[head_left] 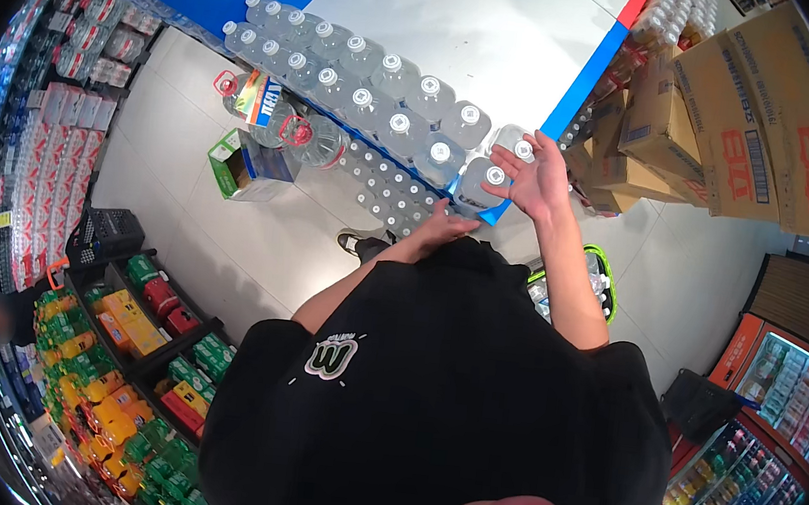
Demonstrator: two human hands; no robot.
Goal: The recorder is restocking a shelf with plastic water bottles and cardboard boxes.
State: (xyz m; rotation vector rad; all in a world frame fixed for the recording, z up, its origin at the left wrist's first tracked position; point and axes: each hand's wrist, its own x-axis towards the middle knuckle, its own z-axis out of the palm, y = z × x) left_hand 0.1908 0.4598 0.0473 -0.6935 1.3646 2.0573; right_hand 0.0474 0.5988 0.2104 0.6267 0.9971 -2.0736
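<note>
Clear plastic water bottles with white caps stand in two rows along the edge of a white display platform (471,45). My right hand (534,177) is raised over the near right corner, its fingers spread, holding nothing; it overlaps the corner bottle (477,190) and two bottle caps behind it. Contact with them cannot be told. My left hand (444,228) is low beside the platform's blue edge, just left of that corner bottle, with fingers apart and nothing held. Smaller capped bottles (385,191) stand on the floor below the edge, left of my left hand.
Large water jugs with red handles (320,140) and an opened green carton (236,164) stand left on the floor. A green-rimmed basket with bottles (610,296) is by my right arm. Cardboard boxes (739,132) are stacked right. Drink shelves (134,364) line the left; a person (17,315) is there.
</note>
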